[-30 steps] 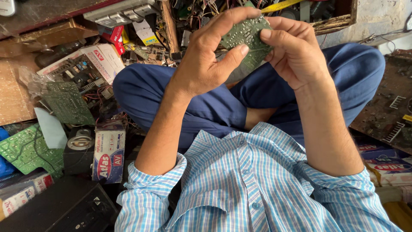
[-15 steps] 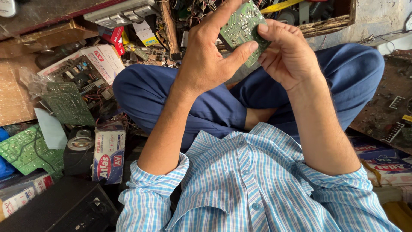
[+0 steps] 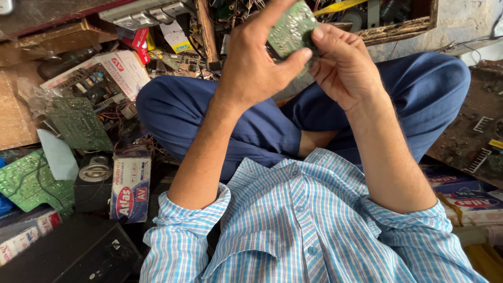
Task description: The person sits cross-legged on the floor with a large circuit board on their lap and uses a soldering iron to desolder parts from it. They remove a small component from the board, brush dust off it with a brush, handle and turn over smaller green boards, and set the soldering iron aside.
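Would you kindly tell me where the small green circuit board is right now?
In the head view, the small green circuit board is top centre, pinched between the left hand and right hand, raised above the crossed legs in blue trousers.

Left hand (image 3: 251,68) and right hand (image 3: 343,65) raised together, fingers pinching.

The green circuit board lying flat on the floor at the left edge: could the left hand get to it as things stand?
Probably not right away. The left hand is raised and pinches a small green board together with the right hand. The floor board lies uncovered, so the way looks free once the left hand lets go.
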`<state>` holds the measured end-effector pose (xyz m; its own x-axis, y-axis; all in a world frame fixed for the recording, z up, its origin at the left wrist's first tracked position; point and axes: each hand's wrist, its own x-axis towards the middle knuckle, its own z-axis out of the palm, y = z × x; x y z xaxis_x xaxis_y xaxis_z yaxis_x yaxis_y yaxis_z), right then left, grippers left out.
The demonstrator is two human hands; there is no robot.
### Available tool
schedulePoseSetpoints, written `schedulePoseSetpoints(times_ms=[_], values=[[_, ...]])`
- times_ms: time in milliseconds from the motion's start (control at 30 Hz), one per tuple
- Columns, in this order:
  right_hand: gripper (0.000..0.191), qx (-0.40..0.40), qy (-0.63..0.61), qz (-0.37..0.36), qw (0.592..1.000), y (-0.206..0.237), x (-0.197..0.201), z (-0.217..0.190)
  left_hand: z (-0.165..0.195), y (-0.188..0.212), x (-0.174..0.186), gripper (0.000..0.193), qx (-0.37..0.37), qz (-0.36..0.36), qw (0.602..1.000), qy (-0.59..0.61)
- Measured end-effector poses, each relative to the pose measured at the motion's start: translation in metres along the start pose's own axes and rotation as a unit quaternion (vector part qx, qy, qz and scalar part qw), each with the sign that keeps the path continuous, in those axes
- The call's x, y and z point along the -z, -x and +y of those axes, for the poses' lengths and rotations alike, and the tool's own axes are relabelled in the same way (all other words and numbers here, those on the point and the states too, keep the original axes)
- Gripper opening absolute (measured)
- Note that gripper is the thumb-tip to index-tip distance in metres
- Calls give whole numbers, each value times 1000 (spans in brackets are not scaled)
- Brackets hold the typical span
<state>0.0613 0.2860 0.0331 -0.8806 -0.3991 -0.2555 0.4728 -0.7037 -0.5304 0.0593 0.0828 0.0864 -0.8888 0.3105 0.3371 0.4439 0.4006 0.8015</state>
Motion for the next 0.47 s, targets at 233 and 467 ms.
schedulePoseSetpoints(times_ms=[233, 467], values=[[36, 116, 96, 109, 983, 47, 25, -20, -30, 9, 28, 37, 29, 102, 980, 169], [28, 235, 343, 178, 892, 87, 80, -40, -146, 17, 28, 19, -9, 186, 951, 246]])
